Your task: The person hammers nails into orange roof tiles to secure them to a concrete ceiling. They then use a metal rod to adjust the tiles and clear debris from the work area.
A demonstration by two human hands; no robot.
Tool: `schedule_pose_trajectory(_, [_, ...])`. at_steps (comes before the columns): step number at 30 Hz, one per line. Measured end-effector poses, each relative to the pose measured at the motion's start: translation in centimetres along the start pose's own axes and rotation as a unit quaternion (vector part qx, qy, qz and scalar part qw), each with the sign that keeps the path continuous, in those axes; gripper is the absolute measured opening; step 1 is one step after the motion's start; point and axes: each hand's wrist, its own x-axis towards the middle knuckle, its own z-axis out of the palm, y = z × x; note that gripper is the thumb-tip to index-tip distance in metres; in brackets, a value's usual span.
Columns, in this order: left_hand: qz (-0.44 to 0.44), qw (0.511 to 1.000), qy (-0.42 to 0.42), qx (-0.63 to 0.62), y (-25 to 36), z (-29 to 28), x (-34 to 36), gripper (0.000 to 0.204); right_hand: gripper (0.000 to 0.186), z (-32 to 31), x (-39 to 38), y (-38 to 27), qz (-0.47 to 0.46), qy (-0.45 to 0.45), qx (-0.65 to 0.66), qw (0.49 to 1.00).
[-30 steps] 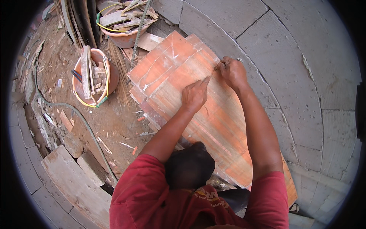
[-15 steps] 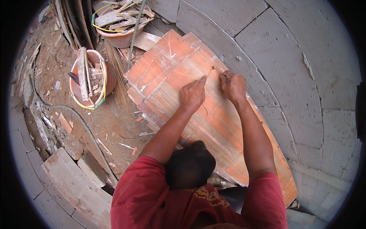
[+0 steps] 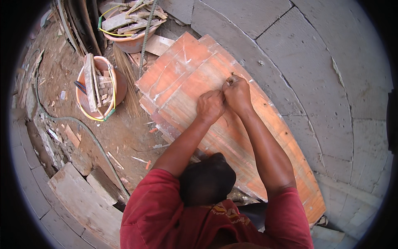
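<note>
An orange, scuffed plywood board, with more boards stacked beneath its left edge, lies in front of me. My left hand rests on it, fingers curled and pressed together; what they hold, if anything, is hidden. Just right of it, almost touching, my right hand is pinched on something small and dark that I cannot make out. A tiny dark speck, perhaps a nail, shows on the board just beyond my right fingertips.
Two orange buckets of wood scraps stand at the upper left, beside a straw broom, a ribbed steel rod and upright weathered boards. A hose crosses the dirt. Grey blocks line the right; slabs lie lower left.
My right hand has come down and left from the board's far right edge to beside my left hand. My left index finger, earlier extended, is now drawn in.
</note>
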Motion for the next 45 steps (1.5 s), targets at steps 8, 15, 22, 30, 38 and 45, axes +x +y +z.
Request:
schedule_pose_trajectory(8, [0.018,0.999,-0.034,-0.019,0.1,-0.5,-0.3,0.004,0.027,0.6,3.4,3.0,-0.058,-0.158,-0.04,0.985])
schedule_pose_trajectory(15, [-0.295,0.908,-0.066,-0.29,-0.3,-2.1,2.5,0.025,0.03,-2.7,0.8,5.2,0.126,-0.033,0.1,0.986])
schedule_pose_trajectory(22, [-0.222,0.935,-0.154,-0.231,0.1,-2.9,5.4,0.029,0.02,-0.2,-0.8,0.0,0.056,-0.026,-0.134,0.989])
schedule_pose_trajectory(30, [-0.082,0.993,-0.08,0.024,0.1,-2.5,4.0,0.026,0.024,-0.2,-1.0,0.6,0.072,0.053,-0.082,0.993])
schedule_pose_trajectory(38, [0.011,0.998,-0.034,0.049,-1.6,-1.5,3.2,0.035,0.024,-2.0,2.8,4.1,0.094,0.0,-0.082,0.992])
schedule_pose_trajectory(45, [0.0,0.996,-0.057,0.074,-1.9,-1.3,3.2,0.042,0.021,-3.8,5.4,-2.4,-0.027,-0.032,-0.233,0.972])
